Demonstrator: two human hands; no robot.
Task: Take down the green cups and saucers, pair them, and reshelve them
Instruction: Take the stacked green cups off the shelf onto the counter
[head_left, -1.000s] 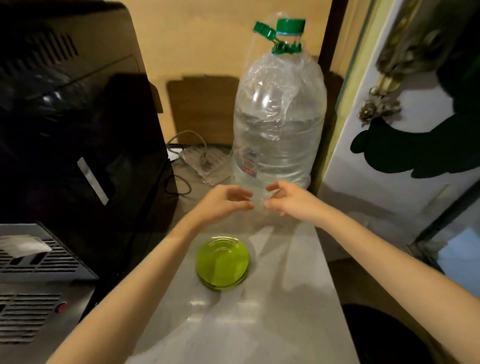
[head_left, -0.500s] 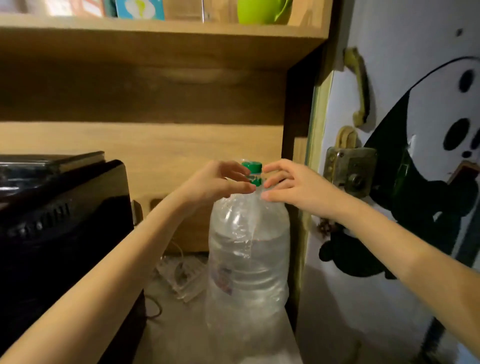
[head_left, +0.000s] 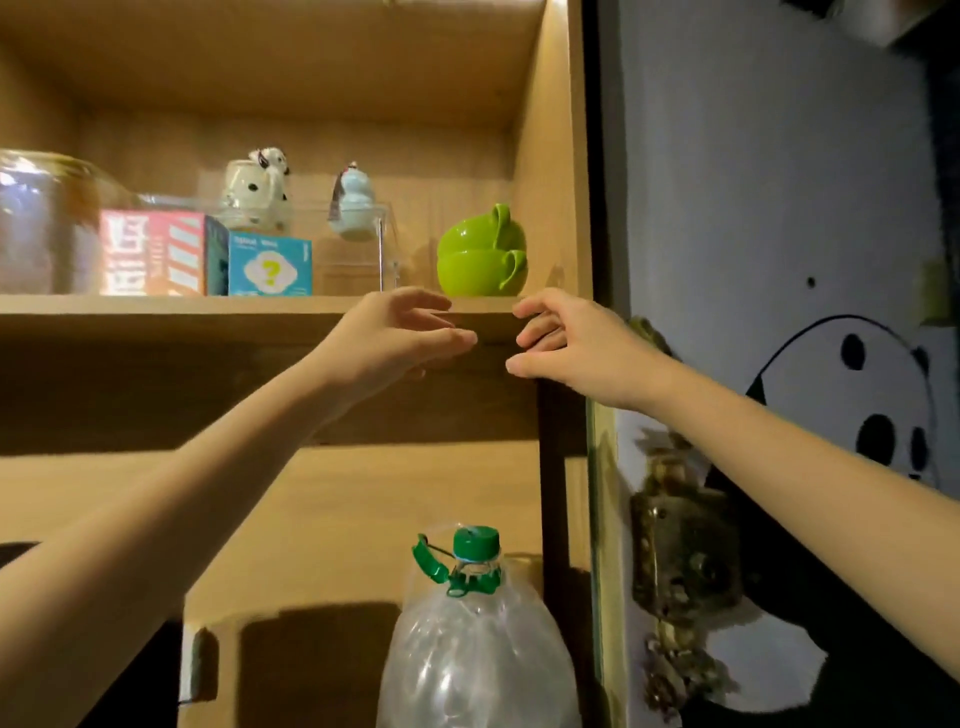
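Two green cups (head_left: 480, 257) stand stacked one in the other at the right end of the wooden shelf (head_left: 208, 306), handles to the right. My left hand (head_left: 400, 338) is raised just below the shelf's front edge, left of the cups, fingers apart and holding nothing. My right hand (head_left: 566, 343) is at the same height just right of the cups, fingers spread and bare too. Both hands are below the cups and apart from them. The green saucers are out of view.
On the shelf left of the cups stand a clear acrylic stand (head_left: 358, 254) with a small figurine, a spotted mug (head_left: 257, 195), two small boxes (head_left: 208, 254) and a glass jar (head_left: 36, 223). A large water bottle (head_left: 472, 639) stands below. A door with a panda picture (head_left: 841, 415) is at right.
The view has tilted up from the counter with the saucers to the shelf. Both hands have risen from the bottle's base, past its cap, to the shelf edge under the cups.
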